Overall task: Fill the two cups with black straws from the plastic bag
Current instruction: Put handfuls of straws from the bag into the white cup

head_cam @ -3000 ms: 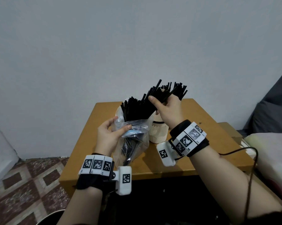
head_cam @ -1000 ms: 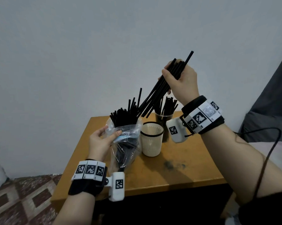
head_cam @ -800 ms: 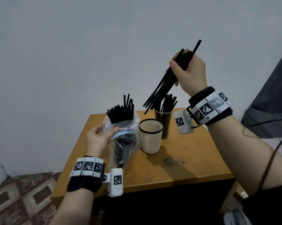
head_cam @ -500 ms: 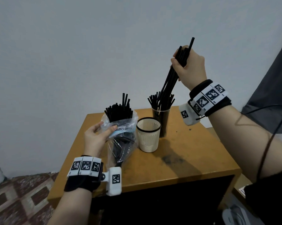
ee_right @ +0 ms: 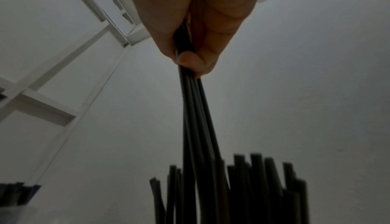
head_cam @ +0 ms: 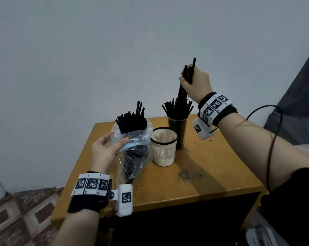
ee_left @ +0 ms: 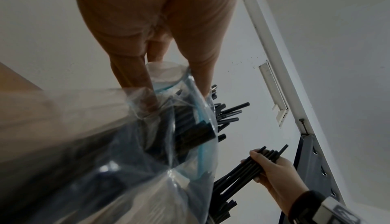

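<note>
My right hand [head_cam: 194, 82] grips a bundle of black straws [head_cam: 183, 91] near their top, held nearly upright with the lower ends inside the clear cup [head_cam: 178, 128] at the back of the table, among the straws standing there. In the right wrist view the same bundle of straws [ee_right: 194, 119] runs down from my fingers [ee_right: 190, 59]. My left hand [head_cam: 107, 148] pinches the rim of the clear plastic bag [head_cam: 134, 150], which stands on the table with black straws [head_cam: 131, 119] sticking out. The cream ribbed cup [head_cam: 164, 148] stands between bag and clear cup, with no straws in it.
The small wooden table [head_cam: 203, 178] stands against a plain grey wall, with a dark stain near its middle. Patterned floor tiles [head_cam: 17, 213] lie to the left. A dark cushion [head_cam: 299, 96] and a black cable [head_cam: 272, 139] are on the right.
My right hand drew a bundle of straws out of the bag, lifted it high, swung it right and lowered its ends into the clear cup. The left hand kept holding the bag.
</note>
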The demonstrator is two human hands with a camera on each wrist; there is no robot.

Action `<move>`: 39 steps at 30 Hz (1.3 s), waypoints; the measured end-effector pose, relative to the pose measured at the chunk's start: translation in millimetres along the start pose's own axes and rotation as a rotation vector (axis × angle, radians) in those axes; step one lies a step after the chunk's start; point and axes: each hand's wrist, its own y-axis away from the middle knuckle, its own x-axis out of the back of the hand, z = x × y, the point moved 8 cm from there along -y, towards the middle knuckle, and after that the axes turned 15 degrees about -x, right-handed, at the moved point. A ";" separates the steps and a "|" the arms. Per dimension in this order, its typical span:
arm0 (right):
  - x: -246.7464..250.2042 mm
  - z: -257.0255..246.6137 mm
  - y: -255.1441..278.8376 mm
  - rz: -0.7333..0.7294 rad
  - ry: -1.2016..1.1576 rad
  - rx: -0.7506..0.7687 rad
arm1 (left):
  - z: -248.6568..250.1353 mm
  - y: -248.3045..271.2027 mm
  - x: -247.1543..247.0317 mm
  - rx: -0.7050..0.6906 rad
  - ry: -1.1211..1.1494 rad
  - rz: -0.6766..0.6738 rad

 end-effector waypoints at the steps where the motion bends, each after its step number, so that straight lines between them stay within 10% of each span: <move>1: -3.8 4.0 -1.1 -0.008 0.012 -0.025 | -0.4 -0.5 -0.4 0.000 -0.002 -0.005; 16: -55.1 64.9 12.2 -0.164 0.154 -0.251 | -2.5 -2.6 -1.5 -0.005 0.020 -0.016; 22: -30.4 36.2 21.3 -0.011 -0.189 0.028 | -1.6 -2.0 -1.3 -0.005 0.050 -0.008; 26: -47.0 32.0 33.5 -0.103 0.079 0.170 | -3.7 -2.5 -1.1 0.004 0.068 -0.001; 31: -74.9 53.4 50.2 -0.371 0.419 0.134 | -4.2 -1.6 -0.2 0.012 0.067 0.002; 39: -38.3 14.5 68.7 -0.219 0.030 0.054 | 0.4 4.0 -0.7 0.014 0.070 -0.017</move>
